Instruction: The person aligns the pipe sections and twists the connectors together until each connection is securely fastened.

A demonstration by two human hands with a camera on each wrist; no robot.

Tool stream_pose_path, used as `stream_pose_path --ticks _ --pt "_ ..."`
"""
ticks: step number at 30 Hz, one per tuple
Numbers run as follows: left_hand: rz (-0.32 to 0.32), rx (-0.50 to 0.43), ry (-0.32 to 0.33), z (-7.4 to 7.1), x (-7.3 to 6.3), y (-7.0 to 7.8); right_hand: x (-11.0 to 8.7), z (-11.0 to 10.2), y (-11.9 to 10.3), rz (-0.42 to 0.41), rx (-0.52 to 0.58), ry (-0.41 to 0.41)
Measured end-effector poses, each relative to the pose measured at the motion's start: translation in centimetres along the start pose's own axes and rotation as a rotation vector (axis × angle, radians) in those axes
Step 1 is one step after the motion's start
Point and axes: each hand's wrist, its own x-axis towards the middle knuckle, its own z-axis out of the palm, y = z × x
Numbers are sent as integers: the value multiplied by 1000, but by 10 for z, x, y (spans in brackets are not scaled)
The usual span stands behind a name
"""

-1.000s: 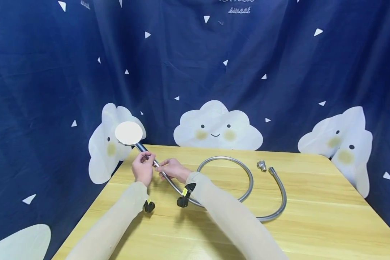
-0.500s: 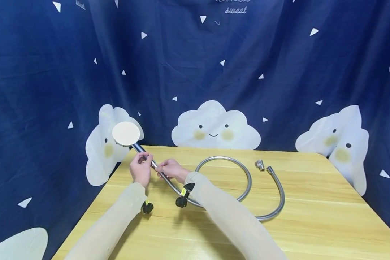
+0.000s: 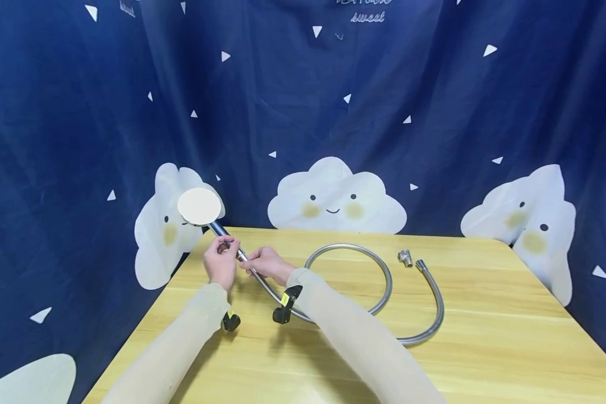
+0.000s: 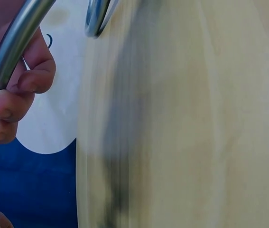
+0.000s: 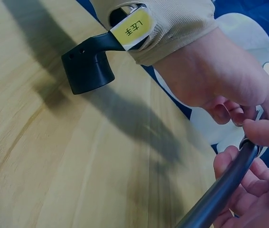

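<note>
Silver metal in both hands, basically. Got the left hand (image 3: 221, 261) pinching the handle (image 3: 218, 228) of a shower head (image 3: 199, 206) near its lower end, with the pale round face up at the far left, turned toward the head camera. Got the right hand (image 3: 267, 264) gripping one end of a flexible hose (image 3: 343, 245), fingers curled round it in both wrist views. Worth staring at the joint (image 3: 242, 256): smack between the two hands, with handle and hose end on pretty much one line, slanting from far left to near right, held up off the desk (image 3: 510, 325). Left hand nearer the shower head, right hand nearer the loop, both just beside that joint. Can't tell from here about threads or tightness. Beyond the right hand, a curve down to the desk, one big loop, a stretch hidden by the right sleeve (image 3: 353, 336), then a loose end (image 3: 421, 265) well off to the right, near a small metal fitting (image 3: 405, 258) but not touching it. Behind everything, a dark blue curtain (image 3: 303, 101) with cartoon clouds.
</note>
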Motion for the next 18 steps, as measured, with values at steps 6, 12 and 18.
stream_pose_path --ticks 6,12,18 --pt "-3 -22 -24 1 -2 3 -4 -3 -2 -20 -23 21" --pt "9 -33 -9 0 -2 3 -4 -1 -1 -24 -18 -13" --pt "9 -3 -9 -5 -1 4 -3 2 -2 -27 -12 -15"
